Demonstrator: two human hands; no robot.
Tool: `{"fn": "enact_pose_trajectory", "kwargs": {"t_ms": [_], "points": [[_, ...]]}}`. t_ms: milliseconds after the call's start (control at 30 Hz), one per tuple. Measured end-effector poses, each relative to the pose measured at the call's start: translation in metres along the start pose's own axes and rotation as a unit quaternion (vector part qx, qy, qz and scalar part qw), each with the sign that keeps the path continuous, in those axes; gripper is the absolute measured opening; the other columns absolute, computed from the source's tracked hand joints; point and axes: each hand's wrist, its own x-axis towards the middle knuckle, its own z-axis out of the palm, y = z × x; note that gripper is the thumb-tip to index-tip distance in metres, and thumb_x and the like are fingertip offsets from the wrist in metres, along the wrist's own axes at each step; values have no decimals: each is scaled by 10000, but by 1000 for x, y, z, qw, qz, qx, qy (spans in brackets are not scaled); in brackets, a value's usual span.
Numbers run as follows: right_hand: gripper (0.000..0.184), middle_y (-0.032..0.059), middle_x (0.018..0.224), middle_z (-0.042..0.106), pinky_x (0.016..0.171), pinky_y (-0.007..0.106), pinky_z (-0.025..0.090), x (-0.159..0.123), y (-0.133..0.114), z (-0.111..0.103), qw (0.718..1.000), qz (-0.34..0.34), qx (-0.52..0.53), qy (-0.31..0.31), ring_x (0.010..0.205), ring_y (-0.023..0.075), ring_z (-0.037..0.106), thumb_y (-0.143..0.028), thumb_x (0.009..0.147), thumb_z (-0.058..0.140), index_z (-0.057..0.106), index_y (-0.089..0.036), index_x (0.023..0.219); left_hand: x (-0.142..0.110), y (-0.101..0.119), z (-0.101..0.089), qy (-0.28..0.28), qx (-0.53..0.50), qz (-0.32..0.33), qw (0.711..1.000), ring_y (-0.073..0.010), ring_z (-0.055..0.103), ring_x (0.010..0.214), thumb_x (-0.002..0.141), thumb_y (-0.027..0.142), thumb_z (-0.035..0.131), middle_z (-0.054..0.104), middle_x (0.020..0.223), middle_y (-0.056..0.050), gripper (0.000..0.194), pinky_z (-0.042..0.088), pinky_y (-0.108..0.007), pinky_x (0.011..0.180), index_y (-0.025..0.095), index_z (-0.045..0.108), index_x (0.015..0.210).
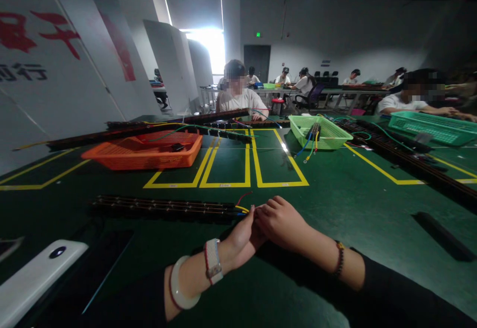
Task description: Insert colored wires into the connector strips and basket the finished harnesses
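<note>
In the head view my left hand (pixel 240 241) and my right hand (pixel 283 221) meet over the green table. The left hand is turned palm up, with a white bangle and a pale watch strap at its wrist. Curled fingers of the right hand press against the left fingers. A long dark strip assembly (pixel 164 207) with metal contacts lies flat to the left. From its right end, yellow wires (pixel 242 209) run to the left thumb and vanish behind it. A thin red wire arcs above them. Whatever lies between the two hands is hidden.
Beyond are an orange basket (pixel 145 161) with dark strips resting across it, a light green basket (pixel 331 141) holding wired pieces, and a teal basket (pixel 432 131). Long strips lie at right, near a black bar (pixel 443 236). A white device (pixel 40 278) stands front left. People sit opposite.
</note>
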Motion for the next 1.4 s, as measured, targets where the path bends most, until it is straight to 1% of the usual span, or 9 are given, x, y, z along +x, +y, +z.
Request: {"fn": "enact_pose_trajectory", "kwargs": {"t_ms": [133, 233, 367, 600, 800, 1000, 1133, 1267, 1400], "points": [[240, 38, 708, 602, 651, 307, 292, 2, 8, -20, 994, 89, 62, 8, 662, 140, 490, -318, 909, 512, 633, -167, 767, -1, 1, 3, 4, 18, -1, 1000, -135, 592, 715, 925, 271, 461, 606, 710, -35, 282, 469, -273, 776, 141, 547, 689], [240, 32, 689, 606, 607, 288, 286, 0, 14, -25, 988, 128, 74, -35, 627, 131, 504, -333, 878, 564, 631, -164, 721, -2, 2, 4, -3, 26, -6, 1000, -154, 617, 778, 937, 308, 430, 642, 769, -67, 315, 470, -282, 814, 131, 584, 727], [168, 24, 717, 616, 527, 259, 241, -2, 16, -21, 981, 139, 99, -97, 564, 105, 495, -334, 802, 653, 661, -172, 759, -2, 2, 3, -5, 40, -18, 999, -147, 616, 769, 962, 340, 356, 656, 765, -58, 371, 473, -270, 803, 143, 616, 787], [108, 42, 789, 601, 531, 237, 273, -2, 12, -18, 975, 136, 125, -124, 623, 113, 510, -247, 791, 612, 669, -173, 846, -4, 3, 6, 3, 32, -15, 999, -137, 609, 718, 942, 339, 418, 630, 776, -63, 302, 478, -283, 804, 116, 579, 818], [190, 42, 772, 607, 518, 232, 260, -2, 18, -24, 948, 202, 199, -144, 598, 100, 480, -316, 845, 550, 607, -144, 784, -6, 3, 4, -38, 64, -18, 997, -186, 630, 840, 922, 437, 424, 653, 809, -99, 387, 452, -331, 894, 110, 606, 825], [376, 13, 626, 573, 484, 226, 223, -2, 32, -21, 901, 224, 307, -208, 508, 74, 407, -446, 899, 449, 589, -149, 716, -8, 2, 5, -37, 93, -6, 995, -189, 643, 877, 929, 465, 371, 669, 869, -115, 425, 426, -360, 946, 112, 601, 876], [414, 8, 602, 555, 496, 225, 230, 0, 38, -16, 891, 233, 334, -202, 523, 76, 407, -468, 890, 451, 586, -139, 678, -8, 2, 5, -31, 92, -8, 995, -181, 647, 862, 927, 482, 352, 670, 894, -115, 443, 426, -361, 949, 111, 594, 934], [358, 5, 606, 555, 497, 224, 229, 0, 45, -12, 895, 258, 326, -161, 523, 77, 394, -423, 875, 490, 598, -132, 698, -5, 1, 2, -49, 105, -5, 993, -223, 642, 945, 929, 473, 356, 660, 1015, -169, 463, 430, -378, 948, 82, 595, 995], [331, 20, 653, 594, 514, 226, 256, 0, 55, 1, 909, 276, 291, -114, 550, 93, 440, -422, 870, 519, 626, -136, 741, -5, 2, 2, -33, 118, -3, 992, -233, 655, 882, 929, 476, 355, 674, 931, -181, 465, 447, -382, 911, 86, 597, 850]]}}
